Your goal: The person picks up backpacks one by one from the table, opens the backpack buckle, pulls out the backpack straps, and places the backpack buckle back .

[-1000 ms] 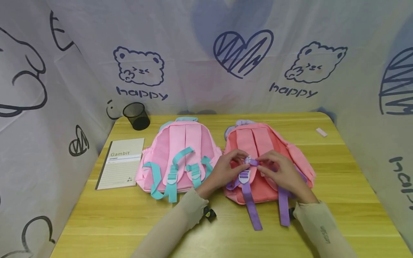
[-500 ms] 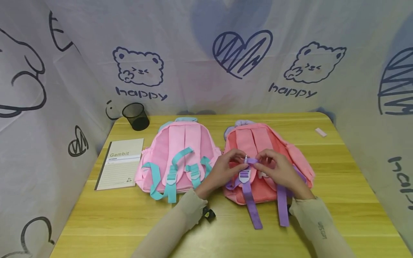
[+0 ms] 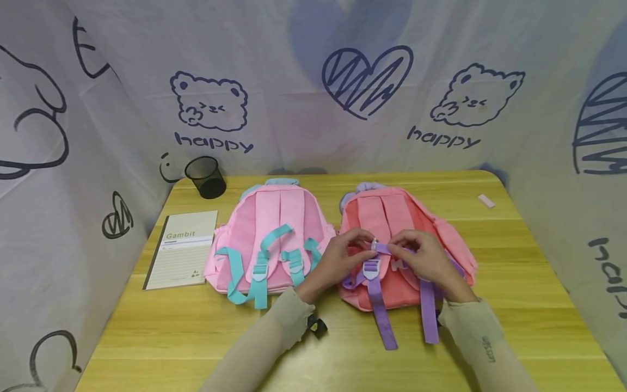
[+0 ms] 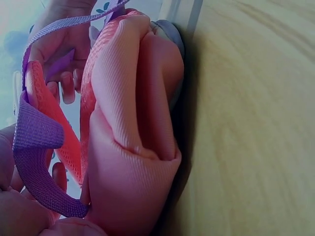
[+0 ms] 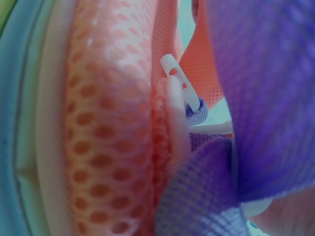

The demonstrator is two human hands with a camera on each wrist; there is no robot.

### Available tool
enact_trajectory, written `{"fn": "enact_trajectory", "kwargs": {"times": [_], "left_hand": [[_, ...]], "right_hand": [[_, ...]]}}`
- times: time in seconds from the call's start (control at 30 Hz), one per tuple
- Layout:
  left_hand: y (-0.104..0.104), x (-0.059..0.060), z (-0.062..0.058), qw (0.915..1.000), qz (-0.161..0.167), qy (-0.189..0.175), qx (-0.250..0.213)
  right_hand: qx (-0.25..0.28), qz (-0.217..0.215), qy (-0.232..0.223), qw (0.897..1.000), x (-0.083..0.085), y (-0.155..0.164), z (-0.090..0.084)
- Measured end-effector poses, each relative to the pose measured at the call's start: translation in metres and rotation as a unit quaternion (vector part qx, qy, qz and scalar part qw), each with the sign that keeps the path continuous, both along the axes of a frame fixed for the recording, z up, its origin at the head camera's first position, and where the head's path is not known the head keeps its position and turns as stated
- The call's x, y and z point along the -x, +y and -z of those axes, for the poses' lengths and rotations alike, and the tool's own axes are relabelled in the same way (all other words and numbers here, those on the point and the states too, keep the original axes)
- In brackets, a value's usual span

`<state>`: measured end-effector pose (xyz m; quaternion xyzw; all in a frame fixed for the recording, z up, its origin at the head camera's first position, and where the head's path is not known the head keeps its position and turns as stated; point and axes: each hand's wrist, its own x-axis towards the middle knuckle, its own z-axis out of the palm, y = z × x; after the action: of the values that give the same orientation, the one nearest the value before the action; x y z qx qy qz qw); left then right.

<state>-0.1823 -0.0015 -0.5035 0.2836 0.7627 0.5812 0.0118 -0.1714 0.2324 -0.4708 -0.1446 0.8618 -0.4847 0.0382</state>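
Observation:
A coral backpack (image 3: 426,218) lies with its shoulder straps facing up. Above its left strap, my left hand (image 3: 340,258) pinches a small white buckle (image 3: 374,245) between thumb and fingers. My right hand (image 3: 425,258) pinches the short purple webbing strap (image 3: 383,249) running from that buckle. Below the hands, a white strap adjuster (image 3: 370,267) carries a long purple tail (image 3: 382,316). Another white buckle piece (image 3: 397,265) shows under the right fingers. In the left wrist view, purple webbing (image 4: 37,128) loops beside the bag. Purple webbing (image 5: 266,98) fills much of the right wrist view.
A pink backpack (image 3: 315,218) with teal straps lies close on the left. Farther left are a notebook (image 3: 181,250) and a black mesh pen holder (image 3: 206,177). A small pale pink block (image 3: 486,201) lies at the back right of the wooden table (image 3: 529,326).
The small buckle has turned more edge-on in the left fingers. The right fingers have shifted along the purple strap, and the other white buckle piece below them shows more.

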Motion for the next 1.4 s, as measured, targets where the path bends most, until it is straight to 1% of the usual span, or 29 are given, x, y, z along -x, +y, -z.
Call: {"fn": "enact_trajectory", "kwargs": {"times": [0.27,0.47,0.63,0.7,0.8,1.0,1.13,1.33,1.4], "left_hand": [[0.000,-0.001,-0.002,1.0000,-0.002,-0.009,0.003],[0.002,-0.002,-0.004,0.9998,-0.005,-0.016,0.006],[0.001,-0.001,-0.002,0.9998,-0.004,-0.011,0.014],[0.001,-0.001,-0.001,0.9998,-0.002,-0.005,0.017],[0.001,-0.001,0.000,0.9999,-0.001,-0.002,0.015],[0.001,-0.001,0.000,0.9999,0.000,-0.002,0.013],[0.001,-0.002,0.000,0.9999,0.001,0.001,0.016],[0.001,-0.002,0.000,0.9998,-0.002,0.005,0.021],[0.001,-0.002,0.000,0.9998,-0.002,0.004,0.021]], "right_hand": [[-0.012,0.016,0.008,1.000,0.000,-0.002,-0.001],[0.003,0.014,-0.020,1.000,-0.001,-0.003,-0.001],[0.013,0.007,-0.047,0.999,0.000,-0.005,0.000],[0.016,0.009,-0.051,0.999,0.001,-0.006,0.001],[0.019,0.007,-0.045,0.999,0.002,-0.007,0.002],[0.028,-0.013,-0.034,0.999,0.002,-0.010,0.000],[0.030,-0.003,-0.037,0.999,0.002,-0.012,0.001],[0.037,-0.010,-0.018,0.999,0.003,-0.016,0.005],[0.043,-0.010,-0.022,0.999,0.004,-0.016,0.006]]}}
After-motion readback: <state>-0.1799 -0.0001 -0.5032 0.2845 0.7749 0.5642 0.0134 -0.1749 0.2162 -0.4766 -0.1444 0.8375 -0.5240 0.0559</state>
